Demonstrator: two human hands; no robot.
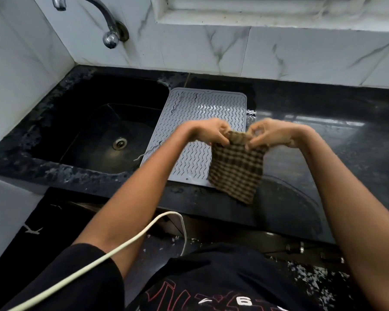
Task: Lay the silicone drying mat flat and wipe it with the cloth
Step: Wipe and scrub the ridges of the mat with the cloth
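A grey silicone drying mat (202, 113) with a wavy ridge pattern lies flat on the black counter, just right of the sink. Over the mat's near right part hangs a brown checked cloth (236, 171), held up by its top edge. My left hand (211, 133) pinches the cloth's top left corner. My right hand (270, 133) pinches the top right corner. The cloth's lower end droops past the mat's front edge and hides that corner of the mat.
A black sink (106, 126) with a drain (120, 143) sits left of the mat, under a chrome tap (99, 21). The glossy black counter (323, 135) stretches right. A white tiled wall (256, 52) stands behind. A white cable (112, 254) crosses my left arm.
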